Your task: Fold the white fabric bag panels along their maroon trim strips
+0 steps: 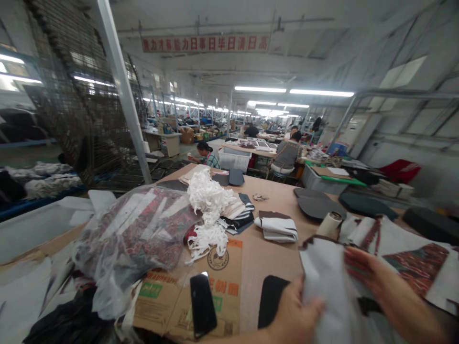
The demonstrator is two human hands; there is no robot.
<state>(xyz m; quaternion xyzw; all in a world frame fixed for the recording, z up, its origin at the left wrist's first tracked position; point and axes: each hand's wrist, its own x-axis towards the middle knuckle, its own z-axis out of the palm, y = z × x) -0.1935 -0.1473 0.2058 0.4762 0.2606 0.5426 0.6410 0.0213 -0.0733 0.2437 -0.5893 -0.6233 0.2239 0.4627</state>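
Observation:
My left hand (296, 310) grips the lower left edge of a folded white-grey fabric piece (324, 277), thumb in front and fingers partly behind it. The piece stands tilted up from the table and is blurred by motion. My right hand (376, 277) is at its right side with fingers stretched out; whether it touches the fabric is hard to tell. Beside my left hand lies a black flat pad (268, 298). Behind the held piece are a small roll (329, 224) and a folded white and brown fabric stack (276, 227). Patterned red and white fabric (412, 267) lies at the right.
A black phone (202, 306) rests on flattened cardboard (158, 308). Left of it sits a clear plastic bag (136, 239) of patterned pieces, near a heap of white strips (210, 198). Dark grey pads (317, 204) lie along the far right. Several people work beyond the table.

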